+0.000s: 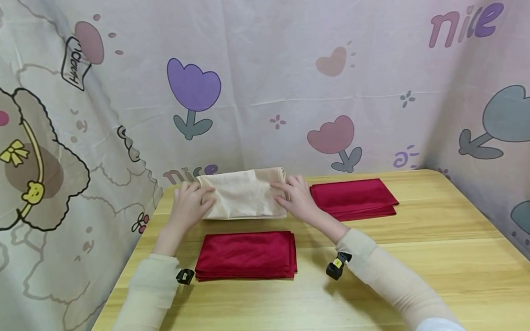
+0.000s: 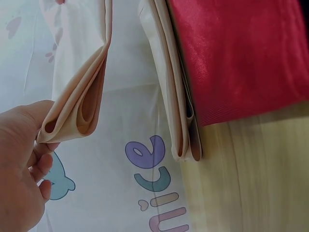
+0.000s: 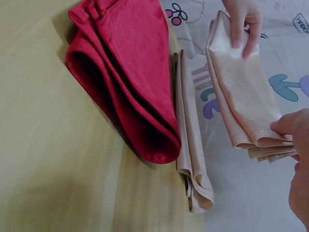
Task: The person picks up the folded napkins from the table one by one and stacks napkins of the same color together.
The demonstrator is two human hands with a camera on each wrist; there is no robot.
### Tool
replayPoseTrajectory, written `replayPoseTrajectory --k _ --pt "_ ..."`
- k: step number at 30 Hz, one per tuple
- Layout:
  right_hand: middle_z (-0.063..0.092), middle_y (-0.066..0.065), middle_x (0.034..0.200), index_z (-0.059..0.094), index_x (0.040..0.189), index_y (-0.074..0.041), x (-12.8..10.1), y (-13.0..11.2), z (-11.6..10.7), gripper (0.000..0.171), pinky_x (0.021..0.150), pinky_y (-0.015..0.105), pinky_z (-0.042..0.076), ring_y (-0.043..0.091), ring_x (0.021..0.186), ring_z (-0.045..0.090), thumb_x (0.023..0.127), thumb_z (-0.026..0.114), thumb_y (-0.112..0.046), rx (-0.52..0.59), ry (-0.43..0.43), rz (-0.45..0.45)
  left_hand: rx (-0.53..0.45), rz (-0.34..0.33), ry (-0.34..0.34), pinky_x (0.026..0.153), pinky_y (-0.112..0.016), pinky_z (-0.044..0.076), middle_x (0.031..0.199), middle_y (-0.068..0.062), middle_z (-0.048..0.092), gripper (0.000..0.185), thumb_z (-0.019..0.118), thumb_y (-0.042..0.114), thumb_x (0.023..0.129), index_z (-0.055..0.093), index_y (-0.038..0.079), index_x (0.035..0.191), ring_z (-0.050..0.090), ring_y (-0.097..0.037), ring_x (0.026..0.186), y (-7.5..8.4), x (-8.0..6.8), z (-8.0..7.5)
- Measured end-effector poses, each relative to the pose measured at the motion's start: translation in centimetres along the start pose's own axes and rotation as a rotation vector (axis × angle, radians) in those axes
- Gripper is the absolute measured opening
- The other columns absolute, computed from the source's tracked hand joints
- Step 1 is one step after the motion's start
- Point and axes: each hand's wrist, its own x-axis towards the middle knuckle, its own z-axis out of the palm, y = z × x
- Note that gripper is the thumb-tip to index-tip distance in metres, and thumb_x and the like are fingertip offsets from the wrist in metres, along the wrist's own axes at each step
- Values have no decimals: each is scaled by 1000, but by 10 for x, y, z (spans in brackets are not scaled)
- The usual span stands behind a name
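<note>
Both hands hold a folded beige satin cloth [image 1: 244, 193] raised above the back of the table. My left hand [image 1: 190, 203] pinches its left end, and my right hand [image 1: 298, 199] pinches the right end. Its folded layers show as loops in the left wrist view. Below it, a second folded beige cloth [image 3: 190, 135] lies at the table's back edge, seen in the wrist views; in the head view the raised cloth seems to cover it. A folded dark red cloth [image 1: 245, 255] lies nearer, between the forearms.
Another folded red cloth [image 1: 355, 198] lies at the back, right of my right hand. The wooden table [image 1: 430, 277] ends at a patterned curtain [image 1: 261, 77] behind, with more of it on both sides.
</note>
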Motion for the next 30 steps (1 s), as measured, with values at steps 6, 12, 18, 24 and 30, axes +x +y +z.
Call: replayPoseTrajectory --k 6,12,18,24,30 --pt "46 7 84 76 122 -8 5 -1 -4 34 80 40 29 28 92 40 88 80 -12 -2 -32 11 -4 0 -8 86 -52 35 105 -17 69 31 74 25 94 75 10 120 52 -37 105 -1 5 1" --pt "48 8 85 76 122 -9 9 0 -4 34 81 42 30 29 92 41 88 80 -13 -18 -39 7 6 -1 -7 89 -55 36 108 -18 70 31 75 26 93 76 10 120 52 -37 105 -3 8 2" --pt "48 7 85 76 122 -10 12 0 -1 35 80 40 29 29 93 41 88 80 -14 -36 -50 24 13 -6 -17 90 -56 38 109 -18 71 31 74 25 93 75 10 120 53 -38 105 -5 12 3" --pt "49 8 86 76 122 -11 15 2 2 35 79 42 31 30 95 43 88 80 -15 -57 -54 37 6 -24 -40 90 -55 38 111 -18 70 31 73 26 94 75 10 121 52 -38 107 -5 15 3" --pt "49 7 85 76 123 -11 18 5 4 35 79 40 31 29 96 43 89 80 -16 -62 -77 63 4 -41 -63 91 -55 38 113 -18 70 31 72 26 95 75 9 121 52 -38 108 -6 18 5"
